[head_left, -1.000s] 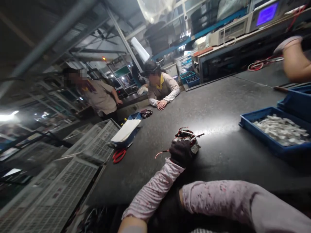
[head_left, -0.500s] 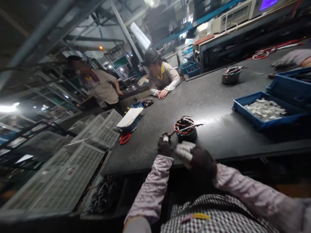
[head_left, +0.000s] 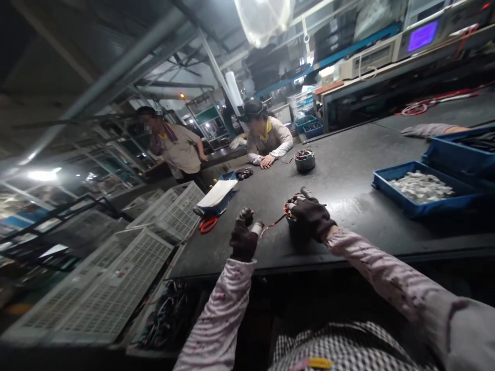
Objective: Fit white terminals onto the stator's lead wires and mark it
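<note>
Right hand (head_left: 310, 219): gloved, fingers spread, gripping the top of the wound stator (head_left: 293, 222). Left hand (head_left: 243, 239), at its 9 o'clock: clenched, pinching a red lead wire (head_left: 270, 226).

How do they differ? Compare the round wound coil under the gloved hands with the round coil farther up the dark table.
The near round wound coil is covered by the right hand; the far round coil stands untouched. A red wire runs from the near one to the left hand. Both sit on the dark table.
</note>
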Demonstrator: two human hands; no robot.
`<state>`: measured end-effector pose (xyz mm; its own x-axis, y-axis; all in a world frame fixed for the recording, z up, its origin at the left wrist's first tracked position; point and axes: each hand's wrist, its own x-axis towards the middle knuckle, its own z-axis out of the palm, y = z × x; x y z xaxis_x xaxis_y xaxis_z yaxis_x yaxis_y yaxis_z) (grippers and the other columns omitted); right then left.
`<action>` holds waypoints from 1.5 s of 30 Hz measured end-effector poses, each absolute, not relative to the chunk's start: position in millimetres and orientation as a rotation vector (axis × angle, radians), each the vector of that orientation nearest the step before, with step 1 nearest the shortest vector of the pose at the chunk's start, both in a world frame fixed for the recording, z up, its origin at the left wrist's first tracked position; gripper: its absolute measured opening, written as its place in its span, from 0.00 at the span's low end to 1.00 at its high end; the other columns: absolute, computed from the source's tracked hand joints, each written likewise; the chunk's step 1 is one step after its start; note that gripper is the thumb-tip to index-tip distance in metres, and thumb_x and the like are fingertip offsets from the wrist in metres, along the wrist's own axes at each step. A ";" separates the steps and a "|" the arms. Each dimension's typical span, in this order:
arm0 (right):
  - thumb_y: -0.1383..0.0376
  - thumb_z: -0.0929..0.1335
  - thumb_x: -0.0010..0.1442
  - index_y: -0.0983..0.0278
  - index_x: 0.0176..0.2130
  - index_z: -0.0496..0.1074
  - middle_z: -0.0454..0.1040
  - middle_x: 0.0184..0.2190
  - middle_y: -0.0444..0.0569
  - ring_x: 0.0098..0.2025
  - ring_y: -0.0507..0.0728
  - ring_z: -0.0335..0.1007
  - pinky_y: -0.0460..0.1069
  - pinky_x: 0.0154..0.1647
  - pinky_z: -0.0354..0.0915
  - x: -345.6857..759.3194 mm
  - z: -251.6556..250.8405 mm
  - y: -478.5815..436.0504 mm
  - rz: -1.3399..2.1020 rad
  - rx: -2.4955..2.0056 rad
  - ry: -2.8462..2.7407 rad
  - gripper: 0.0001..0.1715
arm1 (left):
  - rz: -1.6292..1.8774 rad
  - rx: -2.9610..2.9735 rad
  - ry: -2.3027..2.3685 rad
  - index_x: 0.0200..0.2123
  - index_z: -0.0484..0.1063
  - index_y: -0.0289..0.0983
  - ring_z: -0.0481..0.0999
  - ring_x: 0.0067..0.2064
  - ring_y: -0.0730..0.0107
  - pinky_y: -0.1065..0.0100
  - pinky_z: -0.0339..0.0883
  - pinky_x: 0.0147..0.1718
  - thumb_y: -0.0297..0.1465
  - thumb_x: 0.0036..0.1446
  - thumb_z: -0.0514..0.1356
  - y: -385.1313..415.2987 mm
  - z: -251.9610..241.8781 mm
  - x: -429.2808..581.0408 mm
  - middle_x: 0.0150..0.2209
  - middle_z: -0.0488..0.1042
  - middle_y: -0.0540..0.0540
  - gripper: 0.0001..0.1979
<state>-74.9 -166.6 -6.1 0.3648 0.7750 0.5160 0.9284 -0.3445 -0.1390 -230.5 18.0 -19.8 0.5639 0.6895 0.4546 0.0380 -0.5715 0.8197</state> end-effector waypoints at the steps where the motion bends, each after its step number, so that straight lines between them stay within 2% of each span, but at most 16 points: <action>1: 0.65 0.62 0.66 0.63 0.48 0.77 0.77 0.45 0.52 0.54 0.61 0.70 0.60 0.71 0.44 -77.0 -15.1 -173.1 -0.600 -2.146 -1.478 0.17 | 1.012 1.953 0.528 0.56 0.67 0.39 0.75 0.51 0.58 0.56 0.70 0.54 0.33 0.50 0.66 17.0 -13.9 -227.5 0.52 0.74 0.42 0.28; 3: 0.67 0.60 0.68 0.61 0.51 0.76 0.74 0.52 0.49 0.60 0.59 0.64 0.59 0.73 0.42 -81.5 -37.4 -188.8 -0.801 -2.019 -1.406 0.19 | 0.947 1.905 0.434 0.50 0.71 0.37 0.77 0.48 0.58 0.57 0.73 0.50 0.33 0.50 0.65 12.7 -4.7 -219.8 0.48 0.77 0.42 0.23; 7: 0.73 0.61 0.66 0.55 0.51 0.76 0.72 0.54 0.41 0.60 0.58 0.65 0.61 0.73 0.43 -89.6 -77.7 -211.2 -1.036 -1.979 -1.322 0.22 | 0.763 2.001 0.208 0.40 0.77 0.35 0.79 0.45 0.60 0.57 0.73 0.50 0.33 0.49 0.65 1.5 5.8 -199.5 0.41 0.79 0.43 0.14; 9: 0.74 0.62 0.65 0.55 0.52 0.76 0.70 0.56 0.40 0.61 0.59 0.64 0.62 0.71 0.48 -92.3 -86.2 -212.4 -1.084 -1.968 -1.341 0.23 | 0.690 2.110 0.074 0.41 0.78 0.36 0.78 0.47 0.62 0.58 0.71 0.53 0.33 0.51 0.64 -3.0 10.6 -187.1 0.43 0.79 0.44 0.13; 12: 0.71 0.63 0.66 0.59 0.52 0.76 0.72 0.55 0.44 0.57 0.59 0.68 0.60 0.68 0.55 -94.4 -85.5 -207.9 -1.055 -1.921 -1.367 0.19 | 0.487 2.325 -0.121 0.46 0.77 0.39 0.76 0.49 0.66 0.63 0.69 0.55 0.32 0.56 0.61 -6.3 19.5 -166.6 0.46 0.78 0.46 0.14; 14: 0.68 0.64 0.67 0.62 0.52 0.76 0.73 0.54 0.46 0.55 0.59 0.69 0.59 0.66 0.58 -95.4 -80.0 -206.5 -0.990 -1.892 -1.360 0.17 | 0.248 2.496 -0.275 0.52 0.74 0.42 0.75 0.50 0.67 0.66 0.67 0.54 0.31 0.55 0.63 -5.8 25.6 -153.6 0.50 0.76 0.47 0.20; 17: 0.65 0.65 0.67 0.61 0.52 0.75 0.73 0.54 0.46 0.56 0.57 0.68 0.58 0.67 0.56 -95.8 -64.0 -209.2 -0.877 -1.872 -1.341 0.16 | -0.014 2.711 -0.399 0.55 0.73 0.43 0.74 0.51 0.61 0.66 0.66 0.52 0.32 0.45 0.71 -3.4 32.2 -137.7 0.51 0.75 0.44 0.31; 19: 0.64 0.64 0.68 0.61 0.52 0.75 0.73 0.54 0.46 0.56 0.56 0.68 0.57 0.68 0.53 -92.5 -45.0 -211.2 -0.837 -1.864 -1.321 0.16 | -0.118 2.796 -0.409 0.51 0.76 0.42 0.75 0.48 0.61 0.68 0.65 0.49 0.32 0.43 0.72 -2.9 35.9 -129.1 0.48 0.76 0.44 0.28; 22: 0.63 0.63 0.69 0.62 0.54 0.74 0.72 0.54 0.49 0.56 0.57 0.67 0.58 0.68 0.51 -77.6 -5.2 -206.4 -0.800 -1.936 -1.268 0.17 | -0.359 2.904 -0.373 0.45 0.78 0.43 0.75 0.43 0.65 0.70 0.65 0.43 0.37 0.50 0.69 -6.6 43.2 -117.8 0.42 0.78 0.47 0.17; 25: 0.61 0.68 0.63 0.62 0.53 0.75 0.71 0.55 0.53 0.57 0.62 0.66 0.59 0.63 0.56 -52.1 31.7 -188.1 -0.644 -2.188 -1.256 0.19 | -0.539 2.978 -0.199 0.44 0.78 0.45 0.75 0.41 0.64 0.69 0.65 0.37 0.43 0.50 0.67 -13.4 50.0 -107.8 0.40 0.78 0.49 0.18; 28: 0.57 0.70 0.59 0.64 0.47 0.78 0.74 0.49 0.58 0.52 0.66 0.70 0.57 0.51 0.65 -28.5 47.7 -162.5 -0.327 -2.522 -1.312 0.19 | -0.551 3.063 -0.145 0.46 0.78 0.44 0.76 0.42 0.58 0.66 0.66 0.38 0.47 0.47 0.67 -17.3 48.7 -100.4 0.43 0.78 0.45 0.24; 31: 0.55 0.70 0.57 0.70 0.42 0.79 0.76 0.40 0.64 0.42 0.68 0.74 0.56 0.40 0.67 -17.1 45.1 -141.1 -0.053 -2.733 -1.379 0.22 | -0.468 3.086 -0.170 0.48 0.77 0.44 0.76 0.45 0.54 0.64 0.68 0.42 0.45 0.42 0.69 -15.4 38.4 -98.3 0.46 0.77 0.43 0.28; 34: 0.57 0.70 0.57 0.75 0.41 0.79 0.76 0.37 0.68 0.42 0.71 0.74 0.58 0.39 0.67 -15.1 37.8 -127.7 -0.054 -2.762 -1.390 0.22 | -0.317 2.999 -0.140 0.48 0.77 0.44 0.77 0.45 0.54 0.64 0.69 0.42 0.40 0.41 0.70 -11.4 26.3 -101.9 0.45 0.77 0.42 0.27; 38: 0.58 0.75 0.49 0.76 0.38 0.79 0.75 0.38 0.70 0.43 0.74 0.73 0.62 0.42 0.67 -14.7 33.2 -119.0 -0.043 -2.746 -1.422 0.23 | -0.242 2.961 -0.007 0.48 0.76 0.40 0.78 0.43 0.54 0.65 0.70 0.37 0.37 0.40 0.69 -14.4 21.6 -106.5 0.42 0.78 0.40 0.27; 41: 0.58 0.76 0.44 0.74 0.36 0.79 0.76 0.33 0.67 0.38 0.71 0.74 0.59 0.39 0.68 -11.2 31.3 -117.8 0.060 -2.721 -1.401 0.23 | -0.371 2.963 0.101 0.49 0.75 0.38 0.78 0.40 0.51 0.62 0.71 0.36 0.39 0.37 0.70 -23.1 28.8 -103.9 0.39 0.78 0.38 0.31; 45: 0.58 0.75 0.43 0.74 0.31 0.79 0.73 0.23 0.63 0.29 0.64 0.72 0.56 0.34 0.68 -2.2 27.2 -119.5 0.174 -2.689 -1.331 0.21 | -0.479 2.985 0.111 0.47 0.76 0.34 0.77 0.37 0.46 0.53 0.72 0.37 0.42 0.37 0.71 -31.4 38.2 -100.7 0.34 0.77 0.35 0.31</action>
<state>-2.2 -119.5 27.2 0.6026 0.7969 -0.0431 0.7811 -0.6000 -0.1727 -100.7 -31.4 38.2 0.9474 0.0537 -0.3155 0.0905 -0.9905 0.1031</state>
